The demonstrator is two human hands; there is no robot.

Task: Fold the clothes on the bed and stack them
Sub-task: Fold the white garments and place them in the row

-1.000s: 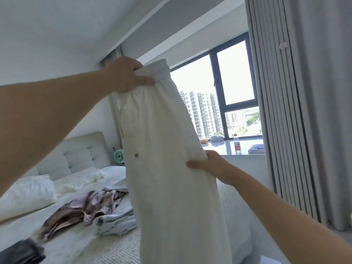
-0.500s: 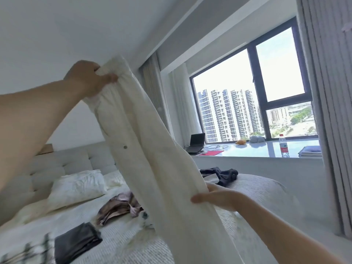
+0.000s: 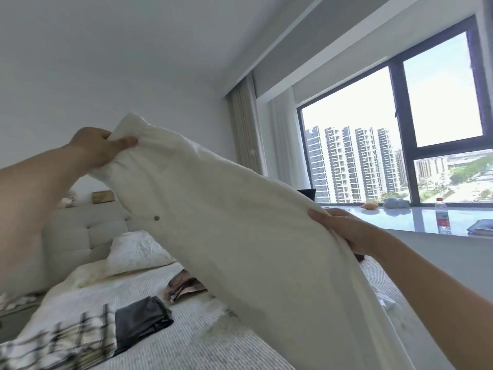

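- While both hands hold it above the bed (image 3: 186,340), the white trousers (image 3: 240,236) run lengthwise from upper left down to lower right, waistband highest.
- Left hand (image 3: 98,145) pinches the waistband between thumb and curled fingers.
- Right hand (image 3: 344,231) grips the leg's far edge, its fingers hidden behind the cloth.
- Below lie a folded dark garment (image 3: 141,321) and a plaid one (image 3: 58,343).

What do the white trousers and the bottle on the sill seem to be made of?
White trousers: probably woven cotton or linen, matte; they drape softly and crease at the gathered waistband. Bottle: likely clear plastic, glossy, with a red label and white cap.
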